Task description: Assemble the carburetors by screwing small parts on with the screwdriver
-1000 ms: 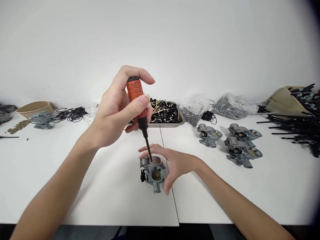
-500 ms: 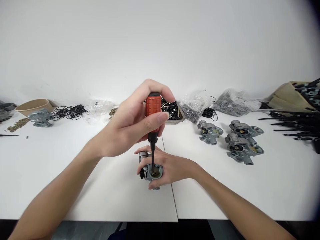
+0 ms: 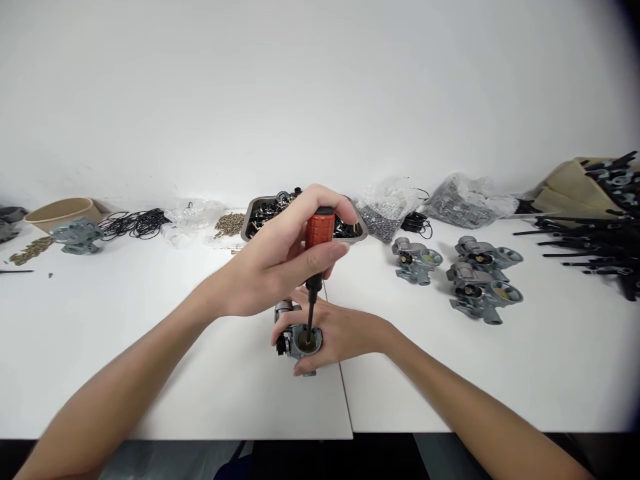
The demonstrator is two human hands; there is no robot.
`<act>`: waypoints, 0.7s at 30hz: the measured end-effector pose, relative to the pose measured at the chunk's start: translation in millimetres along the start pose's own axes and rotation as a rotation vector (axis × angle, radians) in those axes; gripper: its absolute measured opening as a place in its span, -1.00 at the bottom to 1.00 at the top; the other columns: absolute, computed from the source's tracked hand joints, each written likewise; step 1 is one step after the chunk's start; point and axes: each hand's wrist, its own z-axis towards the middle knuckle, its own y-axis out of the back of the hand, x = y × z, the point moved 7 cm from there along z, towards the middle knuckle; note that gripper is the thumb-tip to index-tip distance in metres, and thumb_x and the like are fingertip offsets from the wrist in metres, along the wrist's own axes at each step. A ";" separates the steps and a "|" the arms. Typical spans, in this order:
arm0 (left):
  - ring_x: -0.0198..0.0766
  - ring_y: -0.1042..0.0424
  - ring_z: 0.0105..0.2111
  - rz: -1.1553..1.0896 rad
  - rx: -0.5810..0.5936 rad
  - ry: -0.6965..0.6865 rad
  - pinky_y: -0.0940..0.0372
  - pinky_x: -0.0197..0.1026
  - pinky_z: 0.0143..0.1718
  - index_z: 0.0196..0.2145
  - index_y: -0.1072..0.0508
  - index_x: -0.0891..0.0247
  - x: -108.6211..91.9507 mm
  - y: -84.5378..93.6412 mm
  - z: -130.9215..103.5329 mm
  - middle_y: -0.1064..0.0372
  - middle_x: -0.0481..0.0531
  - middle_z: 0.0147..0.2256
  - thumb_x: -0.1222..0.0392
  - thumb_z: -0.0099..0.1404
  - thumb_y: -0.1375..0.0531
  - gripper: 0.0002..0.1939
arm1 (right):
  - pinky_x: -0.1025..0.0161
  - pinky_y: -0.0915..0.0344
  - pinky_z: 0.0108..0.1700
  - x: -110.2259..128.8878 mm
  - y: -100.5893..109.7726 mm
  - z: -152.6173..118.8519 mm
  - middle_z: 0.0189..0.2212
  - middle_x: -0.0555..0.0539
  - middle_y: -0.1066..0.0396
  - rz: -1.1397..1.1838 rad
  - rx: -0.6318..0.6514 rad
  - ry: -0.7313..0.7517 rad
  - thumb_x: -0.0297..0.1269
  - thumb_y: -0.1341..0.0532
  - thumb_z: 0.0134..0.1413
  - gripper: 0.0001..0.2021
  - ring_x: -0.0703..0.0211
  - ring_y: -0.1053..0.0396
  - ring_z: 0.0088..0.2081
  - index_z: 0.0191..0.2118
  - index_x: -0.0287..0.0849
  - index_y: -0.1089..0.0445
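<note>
Screwdriver: gripped by left hand, tip now shifted to bore
Carburetor: clasped by right hand, fingers curled, apparently steadied

Metal tray looked smooth, slightly shiny. In front of tray: carburetor was dull grey cast metal; screwdriver had a grooved, plastic-looking red handle, dark metal shaft. Just right of tray, clear plastic bag was crinkled, glossy. Far left of tray, bowl looked matt, paper-like. Tabletop under tray was smooth, low sheen.
</note>
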 end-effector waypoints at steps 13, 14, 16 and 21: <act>-0.33 -0.33 -0.51 0.065 0.089 -0.031 -0.28 -0.25 -0.56 -0.01 -0.31 0.17 -12.8 -5.5 -3.0 -0.36 0.04 -0.38 0.18 0.38 -0.12 -0.77 | 0.05 -0.14 0.18 3.0 0.9 -0.3 0.09 -0.09 -0.21 0.011 0.013 0.002 -0.18 -0.42 -0.04 -0.58 -0.04 -0.18 0.12 -0.02 0.01 -0.41; -0.32 -0.34 -0.50 0.075 0.099 -0.039 -0.28 -0.25 -0.56 -0.02 -0.33 0.17 -15.9 -5.1 -3.2 -0.37 0.05 -0.37 0.19 0.37 -0.13 -0.78 | 0.04 -0.14 0.19 2.8 0.9 -0.1 0.08 -0.09 -0.22 0.011 0.013 0.002 -0.18 -0.42 -0.04 -0.58 -0.05 -0.17 0.12 -0.02 0.01 -0.41; -0.30 -0.37 -0.46 0.106 0.107 -0.064 -0.30 -0.24 -0.54 -0.05 -0.38 0.18 -22.7 -3.9 -3.3 -0.40 0.09 -0.33 0.20 0.35 -0.16 -0.79 | 0.02 -0.13 0.19 2.3 0.7 0.2 0.04 -0.09 -0.24 0.013 0.014 0.002 -0.16 -0.41 -0.04 -0.59 -0.07 -0.16 0.13 -0.03 0.01 -0.41; -0.20 -0.42 -0.37 0.147 0.024 -0.209 -0.35 -0.23 -0.52 -0.19 -0.55 0.17 -40.0 -0.5 -4.2 -0.44 0.09 -0.38 0.17 0.19 -0.34 -0.80 | 0.03 -0.17 0.16 1.1 0.7 0.0 -0.03 -0.07 -0.26 0.037 0.012 0.002 -0.09 -0.40 -0.03 -0.60 -0.06 -0.20 0.08 -0.04 0.03 -0.42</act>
